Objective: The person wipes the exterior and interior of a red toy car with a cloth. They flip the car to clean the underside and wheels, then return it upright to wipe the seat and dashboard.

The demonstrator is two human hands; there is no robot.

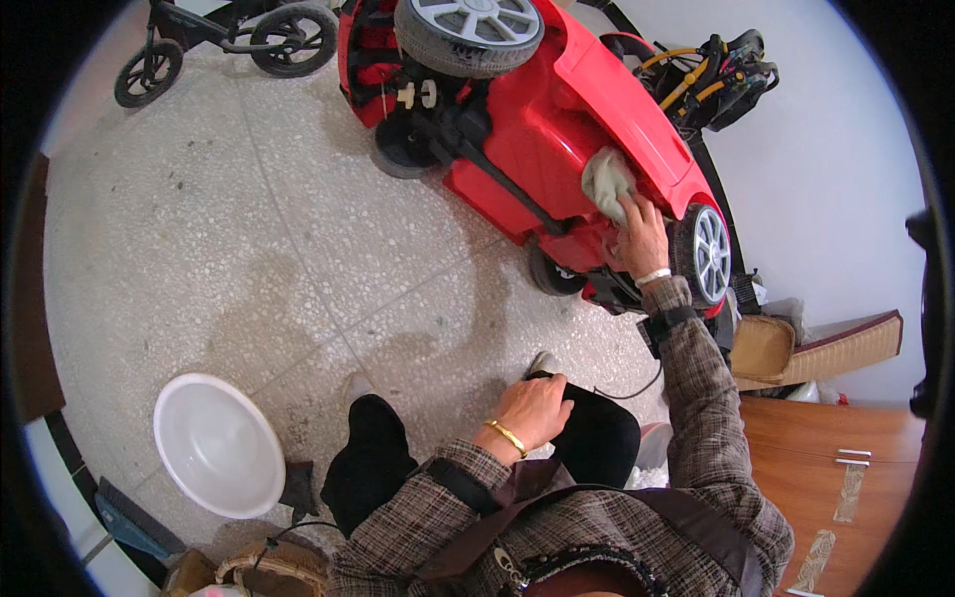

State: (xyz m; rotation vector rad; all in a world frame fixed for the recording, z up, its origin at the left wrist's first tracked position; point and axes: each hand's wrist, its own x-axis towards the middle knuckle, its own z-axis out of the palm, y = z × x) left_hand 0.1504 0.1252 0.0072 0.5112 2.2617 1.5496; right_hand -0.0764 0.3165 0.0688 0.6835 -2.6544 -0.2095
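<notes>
A red ride-on toy car [557,124] lies tipped on its side, its underside and black axle turned toward me. My right hand [642,239] reaches out to it and grips a pale grey-green cloth [608,182], pressed to the red underside near the lower body edge. Close to that wrist is a grey-spoked wheel [710,256]. My left hand [534,410] rests on my knee, fingers curled in loosely, with nothing seen in it.
A white basin [219,445] stands on the speckled floor at left. A balance bike [229,40] is at the far left, and a folded stroller-like frame [706,80] leans by the wall. At right are a wooden cabinet [826,438] and cardboard [836,348].
</notes>
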